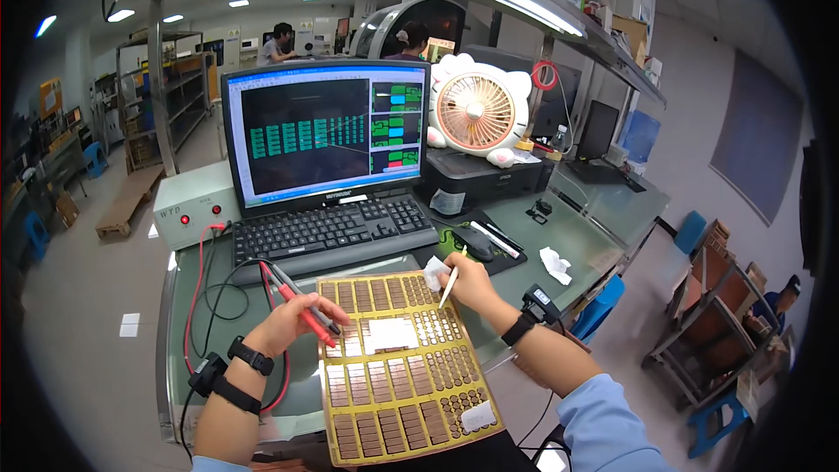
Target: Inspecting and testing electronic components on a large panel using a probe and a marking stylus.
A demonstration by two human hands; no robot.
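Workbench [568, 236]: one panel [402, 367]; left fingers [301, 313] around two probes [297, 301], right fingers [454, 275] around one pen [450, 284].

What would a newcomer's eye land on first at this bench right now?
Probably the yellow panel of small circuit boards lying front and centre, with the left hand holding red and black test probes over it and the right hand holding a slim white pen. Behind, a lit monitor and a cat-shaped fan.

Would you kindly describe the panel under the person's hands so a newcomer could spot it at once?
Start at the black computer monitor and drop past the black keyboard to the green desk's front edge. There lies the flat yellow rectangular panel, the only thing there gridded with small copper-brown rectangles.
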